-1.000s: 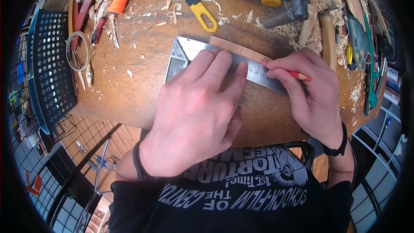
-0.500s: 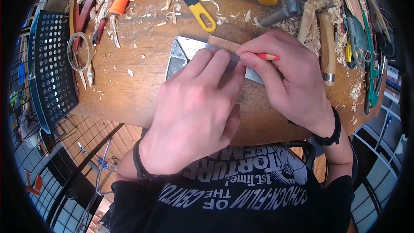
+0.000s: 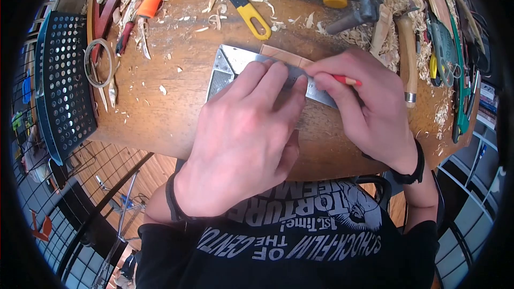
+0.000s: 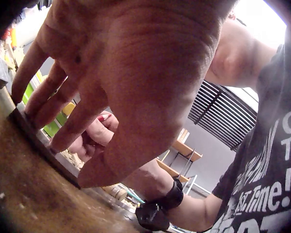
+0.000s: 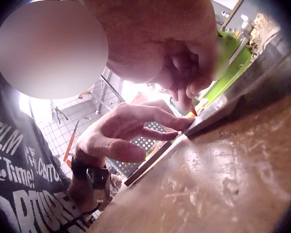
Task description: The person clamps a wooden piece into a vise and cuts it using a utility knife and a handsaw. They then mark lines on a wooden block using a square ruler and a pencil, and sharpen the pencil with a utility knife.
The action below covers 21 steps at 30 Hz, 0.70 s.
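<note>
Shaving-strewn wooden table (image 3: 155,120); left grip (image 3: 243,126) spread on flat metal square (image 3: 239,58); right grip (image 3: 369,104) pinching slim red pencil (image 3: 348,80).

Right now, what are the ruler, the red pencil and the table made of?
The ruler looks like smooth metal, silvery and shiny. The red pencil seems to be wood with red paint; a pale tan band shows near its end. The table looks like brown wood, with visible grain, perhaps varnished, since it gleams.
</note>
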Available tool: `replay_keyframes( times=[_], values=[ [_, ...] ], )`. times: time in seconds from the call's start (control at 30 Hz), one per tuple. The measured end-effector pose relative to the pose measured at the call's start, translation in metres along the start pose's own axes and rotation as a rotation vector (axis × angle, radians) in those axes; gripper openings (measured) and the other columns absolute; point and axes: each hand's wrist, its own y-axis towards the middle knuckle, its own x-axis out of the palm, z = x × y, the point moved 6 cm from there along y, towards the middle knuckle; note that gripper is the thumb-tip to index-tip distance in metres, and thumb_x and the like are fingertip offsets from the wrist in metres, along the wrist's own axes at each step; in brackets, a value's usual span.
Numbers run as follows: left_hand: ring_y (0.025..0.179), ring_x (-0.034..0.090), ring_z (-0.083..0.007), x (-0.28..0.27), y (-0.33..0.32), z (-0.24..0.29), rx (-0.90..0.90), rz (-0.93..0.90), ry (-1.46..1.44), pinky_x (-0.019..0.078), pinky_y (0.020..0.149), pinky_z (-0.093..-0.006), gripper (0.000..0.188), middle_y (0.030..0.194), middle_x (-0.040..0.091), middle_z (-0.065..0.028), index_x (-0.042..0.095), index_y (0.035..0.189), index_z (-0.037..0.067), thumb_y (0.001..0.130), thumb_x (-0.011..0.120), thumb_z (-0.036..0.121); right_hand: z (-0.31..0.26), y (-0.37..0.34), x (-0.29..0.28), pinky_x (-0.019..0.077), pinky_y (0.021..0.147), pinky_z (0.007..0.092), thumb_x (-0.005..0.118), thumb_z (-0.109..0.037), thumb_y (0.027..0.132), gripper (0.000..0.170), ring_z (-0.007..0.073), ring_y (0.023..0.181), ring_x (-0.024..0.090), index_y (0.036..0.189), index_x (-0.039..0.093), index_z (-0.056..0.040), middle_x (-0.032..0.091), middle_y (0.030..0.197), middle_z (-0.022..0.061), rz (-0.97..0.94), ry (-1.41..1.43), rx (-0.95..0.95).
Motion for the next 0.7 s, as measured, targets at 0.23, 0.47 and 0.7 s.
replay_keyframes(
  times=[0.23, 0.47, 0.7],
  values=[
    [0.102, 0.058, -0.0309, 0.0, 0.0, 0.0, 0.0, 0.001, 0.013, 0.0548, 0.082, -0.0402, 0.057, 0.117, 0.058, -0.0144, 0.065, 0.121, 0.006, 0.065, 0.075, 0.012, 0.001, -0.002, -0.003, 0.048, 0.067, 0.0309, 0.062, 0.0, 0.088, 0.013, 0.023, 0.074, 0.063, 0.1, 0.069, 0.0007, 0.067, 0.085, 0.0102, -0.007, 0.003, 0.003],
    [0.103, 0.058, -0.032, 0.001, 0.001, 0.001, -0.001, -0.032, 0.013, 0.0539, 0.085, -0.0405, 0.064, 0.117, 0.058, -0.0152, 0.063, 0.126, 0.007, 0.064, 0.075, 0.012, 0.004, -0.014, -0.015, 0.0471, 0.067, 0.0294, 0.062, 0.001, 0.088, 0.013, 0.0215, 0.072, 0.059, 0.099, 0.069, 0.0003, 0.065, 0.082, 0.0099, -0.004, -0.032, 0.037],
    [0.102, 0.058, -0.0321, 0.0, 0.001, 0.001, -0.005, 0.005, -0.012, 0.0537, 0.084, -0.0409, 0.055, 0.116, 0.058, -0.0145, 0.065, 0.117, 0.005, 0.063, 0.075, 0.011, 0.001, 0.008, 0.006, 0.0472, 0.065, 0.0307, 0.063, 0.001, 0.087, 0.014, 0.0235, 0.07, 0.059, 0.1, 0.069, -0.0011, 0.064, 0.08, 0.0107, 0.0, 0.061, -0.049]
  ],
)
